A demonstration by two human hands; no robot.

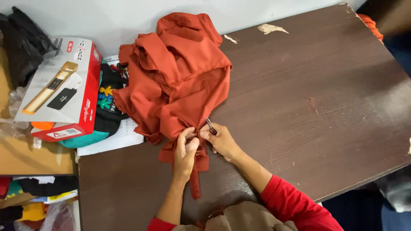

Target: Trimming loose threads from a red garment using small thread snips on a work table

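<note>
Both hands pinch crumpled rust-orange garment (175, 81): left hand (185, 154) cloth, right hand (220, 139) small tool (210, 126).

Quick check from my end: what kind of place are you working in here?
Probably a small garment or tailoring workroom. A bundled rust-orange garment lies on a worn dark wooden table, the left hand pinches its fabric while the right hand works a small tool, and clothes and a red box pile alongside.

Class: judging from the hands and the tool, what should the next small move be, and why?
Probably ease the tool tip under the seam: the right hand points it at the orange cloth, which the left hand pinches right beside it.
</note>
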